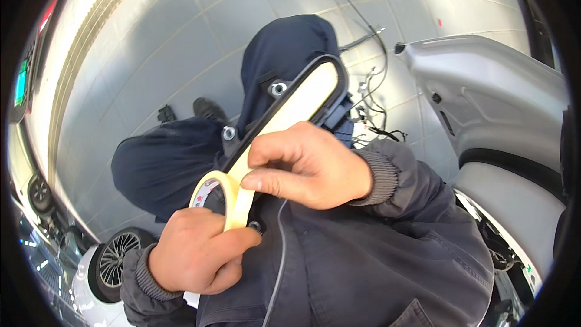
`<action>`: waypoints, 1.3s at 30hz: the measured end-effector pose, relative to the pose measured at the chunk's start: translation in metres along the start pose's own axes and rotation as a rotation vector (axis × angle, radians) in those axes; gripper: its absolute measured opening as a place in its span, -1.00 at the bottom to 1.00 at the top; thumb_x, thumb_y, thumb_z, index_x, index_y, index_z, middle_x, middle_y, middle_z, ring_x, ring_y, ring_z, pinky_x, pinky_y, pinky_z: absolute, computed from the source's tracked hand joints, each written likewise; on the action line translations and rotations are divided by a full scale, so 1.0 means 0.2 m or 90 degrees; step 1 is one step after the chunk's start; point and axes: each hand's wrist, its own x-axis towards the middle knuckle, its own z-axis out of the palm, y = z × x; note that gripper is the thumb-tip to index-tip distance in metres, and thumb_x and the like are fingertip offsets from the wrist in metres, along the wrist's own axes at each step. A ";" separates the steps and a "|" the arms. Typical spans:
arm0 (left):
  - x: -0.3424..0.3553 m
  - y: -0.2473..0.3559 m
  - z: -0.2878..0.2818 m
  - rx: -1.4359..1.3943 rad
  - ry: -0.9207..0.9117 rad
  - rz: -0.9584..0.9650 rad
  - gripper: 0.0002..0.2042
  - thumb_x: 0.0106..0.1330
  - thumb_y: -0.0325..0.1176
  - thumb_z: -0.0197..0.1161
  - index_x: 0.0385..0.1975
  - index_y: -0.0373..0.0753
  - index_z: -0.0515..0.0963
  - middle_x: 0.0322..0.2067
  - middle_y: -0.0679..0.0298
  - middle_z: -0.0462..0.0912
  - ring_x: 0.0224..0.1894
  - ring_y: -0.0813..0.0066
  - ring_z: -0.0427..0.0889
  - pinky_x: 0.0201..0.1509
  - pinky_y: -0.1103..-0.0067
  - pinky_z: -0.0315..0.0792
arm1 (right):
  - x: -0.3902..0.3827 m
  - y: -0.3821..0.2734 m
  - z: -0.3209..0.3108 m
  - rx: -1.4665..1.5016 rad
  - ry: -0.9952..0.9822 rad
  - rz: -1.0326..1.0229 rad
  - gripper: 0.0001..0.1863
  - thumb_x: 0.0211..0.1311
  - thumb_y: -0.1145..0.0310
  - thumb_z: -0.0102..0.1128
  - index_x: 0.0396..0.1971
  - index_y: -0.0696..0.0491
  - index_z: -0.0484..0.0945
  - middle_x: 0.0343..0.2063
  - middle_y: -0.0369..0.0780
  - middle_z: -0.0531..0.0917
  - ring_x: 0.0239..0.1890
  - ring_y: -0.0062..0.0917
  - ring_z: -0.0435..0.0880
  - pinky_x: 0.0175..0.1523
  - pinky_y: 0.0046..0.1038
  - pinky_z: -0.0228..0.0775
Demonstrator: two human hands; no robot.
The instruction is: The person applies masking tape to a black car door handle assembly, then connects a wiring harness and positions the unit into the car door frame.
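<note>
A long black part [341, 75] with rounded end rests diagonally across my dark-trousered knees, covered along its face by pale yellow tape [311, 91]; metal ringed mounts [278, 89] show on its side. My left hand [200, 254] grips a roll of yellow masking tape [232, 203] at the part's lower end, fingers wrapped round it. My right hand [311, 166] lies over the tape strip just above the roll, thumb and curled forefinger closed on it.
A silver car panel [484, 97] stands at right. Wiring [378, 109] lies on the tiled floor [151, 54] beyond my knees. A car wheel [112, 263] is at lower left; more vehicles line the left edge.
</note>
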 end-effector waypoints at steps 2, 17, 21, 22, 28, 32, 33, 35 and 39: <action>0.02 -0.01 -0.01 -0.018 -0.016 0.002 -0.70 -0.06 -0.52 0.30 -0.24 -0.19 0.63 -0.64 0.33 0.46 -0.69 0.31 0.43 -0.60 0.45 0.33 | -0.02 0.00 -0.02 -0.031 0.006 -0.039 -0.81 0.40 0.42 0.25 -0.39 0.20 0.52 -0.57 -0.28 0.49 -0.51 -0.65 0.39 -0.41 -0.49 0.26; 0.20 -0.26 -0.07 -0.338 0.374 0.370 -0.44 -0.04 0.02 0.63 0.04 0.47 0.61 -0.12 0.68 0.57 -0.08 0.44 0.32 -0.08 0.42 0.09 | 0.01 -0.17 -0.22 0.126 0.110 0.015 -0.80 0.41 0.37 0.23 -0.40 0.17 0.58 -0.60 -0.42 0.48 -0.55 -0.81 0.32 -0.44 -0.63 0.14; 0.24 -0.35 -0.03 -0.419 0.318 0.397 -0.46 -0.12 0.08 0.67 -0.03 0.49 0.67 0.03 0.58 0.53 0.09 0.41 0.25 -0.04 0.49 0.07 | 0.02 -0.11 -0.31 -0.020 0.188 0.001 -0.82 0.40 0.44 0.25 -0.42 0.19 0.62 -0.55 -0.43 0.56 -0.47 -0.82 0.44 -0.37 -0.64 0.29; 0.24 -0.37 -0.03 -0.475 0.274 0.417 -0.51 -0.08 0.11 0.64 -0.07 0.37 0.69 -0.05 0.53 0.59 -0.01 0.44 0.28 -0.08 0.51 0.08 | 0.03 -0.09 -0.33 -0.020 0.196 -0.004 -0.82 0.39 0.44 0.25 -0.44 0.18 0.62 -0.57 -0.44 0.55 -0.47 -0.83 0.44 -0.39 -0.64 0.27; 0.15 -0.47 0.02 -0.313 0.180 0.147 -0.42 0.03 0.25 0.47 -0.26 -0.22 0.73 -0.38 0.23 0.81 -0.58 0.58 0.41 -0.31 0.58 0.18 | -0.03 -0.02 -0.44 -0.338 0.198 0.152 -0.81 0.36 0.40 0.25 -0.42 0.21 0.59 -0.60 -0.33 0.52 -0.49 -0.71 0.41 -0.37 -0.53 0.26; 0.12 -0.50 0.09 -0.283 0.113 -0.018 -0.54 -0.02 -0.03 0.59 -0.27 -0.29 0.73 -0.41 0.30 0.79 -0.44 0.51 0.44 -0.31 0.58 0.31 | -0.03 0.02 -0.44 -0.565 0.171 0.116 -0.80 0.28 0.36 0.28 -0.41 0.20 0.56 -0.64 -0.12 0.45 -0.60 -0.43 0.40 -0.44 -0.40 0.25; 0.13 -0.51 0.11 -0.296 0.119 -0.020 -0.56 -0.02 -0.08 0.59 -0.27 -0.30 0.73 -0.41 0.31 0.79 -0.42 0.51 0.43 -0.31 0.58 0.32 | -0.03 0.03 -0.45 -0.592 0.167 0.114 -0.79 0.27 0.35 0.28 -0.41 0.21 0.55 -0.64 -0.09 0.46 -0.61 -0.38 0.40 -0.44 -0.38 0.26; 0.14 -0.51 0.12 -0.285 0.125 -0.055 -0.61 -0.02 -0.17 0.59 -0.27 -0.31 0.74 -0.43 0.31 0.78 -0.39 0.50 0.42 -0.31 0.58 0.34 | -0.02 0.04 -0.45 -0.637 0.163 0.108 -0.78 0.26 0.34 0.27 -0.42 0.21 0.54 -0.63 -0.06 0.48 -0.61 -0.28 0.41 -0.45 -0.35 0.27; 0.17 -0.51 0.15 -0.338 0.119 -0.044 -0.63 0.02 -0.24 0.59 -0.22 -0.31 0.74 -0.42 0.29 0.78 -0.39 0.50 0.43 -0.33 0.60 0.36 | -0.02 0.03 -0.45 -0.677 0.161 0.103 -0.77 0.26 0.33 0.26 -0.44 0.20 0.53 -0.62 -0.03 0.50 -0.60 -0.17 0.46 -0.45 -0.31 0.28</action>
